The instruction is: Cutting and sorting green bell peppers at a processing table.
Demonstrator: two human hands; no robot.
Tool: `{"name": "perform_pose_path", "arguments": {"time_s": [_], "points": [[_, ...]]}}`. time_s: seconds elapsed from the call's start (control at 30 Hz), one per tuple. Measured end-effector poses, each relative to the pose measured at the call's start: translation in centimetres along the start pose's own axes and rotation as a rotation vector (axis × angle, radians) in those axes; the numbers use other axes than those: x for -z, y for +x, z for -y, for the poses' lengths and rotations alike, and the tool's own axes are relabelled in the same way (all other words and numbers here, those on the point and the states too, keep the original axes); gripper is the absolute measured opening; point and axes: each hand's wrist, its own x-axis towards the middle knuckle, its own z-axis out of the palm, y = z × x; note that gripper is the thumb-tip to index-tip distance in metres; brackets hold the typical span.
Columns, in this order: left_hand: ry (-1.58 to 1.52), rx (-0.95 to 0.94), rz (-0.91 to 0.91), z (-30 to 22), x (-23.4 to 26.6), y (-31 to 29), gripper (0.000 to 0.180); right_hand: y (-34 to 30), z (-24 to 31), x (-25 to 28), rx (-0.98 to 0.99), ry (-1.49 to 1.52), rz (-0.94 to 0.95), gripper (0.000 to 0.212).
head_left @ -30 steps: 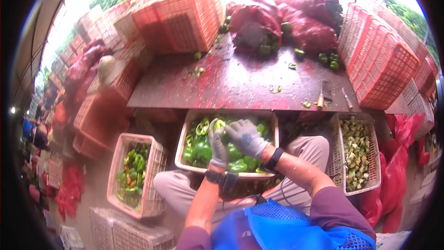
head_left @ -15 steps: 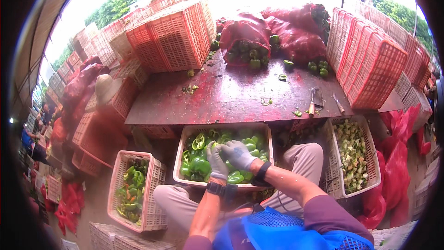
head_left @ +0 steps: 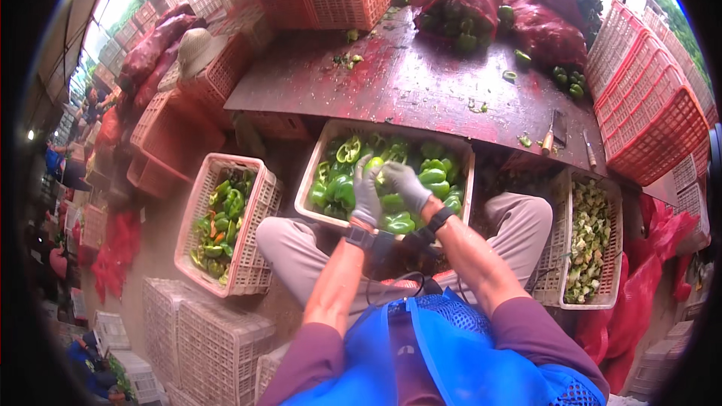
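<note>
We record knitted grey cloth gloves on our left hand (head_left: 367,194) and right hand (head_left: 404,183); glossy, smooth-skinned green peppers (head_left: 430,176); a white lattice plastic crate (head_left: 316,173) on our lap; red perforated plastic crates (head_left: 647,116); a wet, worn red tabletop (head_left: 421,86); red mesh sacks (head_left: 541,19); a blue mesh apron (head_left: 444,346).

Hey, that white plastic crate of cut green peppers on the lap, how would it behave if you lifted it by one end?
The white plastic crate would probably stay stiff, since its lattice walls look rigid. Heaped with cut green pepper pieces, it is likely fairly heavy. Tilted, the loose glossy pieces would probably slide toward the low end, where both gloved hands, left and right, rest.
</note>
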Motion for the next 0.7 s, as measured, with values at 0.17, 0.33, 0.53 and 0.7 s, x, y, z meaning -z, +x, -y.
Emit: {"name": "perform_pose_path", "arguments": {"time_s": [0.17, 0.33, 0.53, 0.7], "points": [[0.147, 0.026, 0.161, -1.5, 3.2, 1.1, 0.044, -1.2, 4.5, 4.1, 0.01, -0.016, 0.121, 0.018], [1.315, -0.43, 0.206, -0.3, 4.7, 2.1, 0.069, -4.0, 9.2, 7.3, 0.174, -0.409, 0.017, 0.021], [0.387, 0.219, 0.395, 2.2, -0.2, 0.6, 0.045, -5.7, 5.2, 5.3, 0.421, -1.082, -0.247, 0.015], [0.124, 0.472, 0.388, 2.3, -2.1, -2.3, 0.025, -6.8, 1.9, 4.5, 0.423, -0.983, -0.24, 0.025]]}}
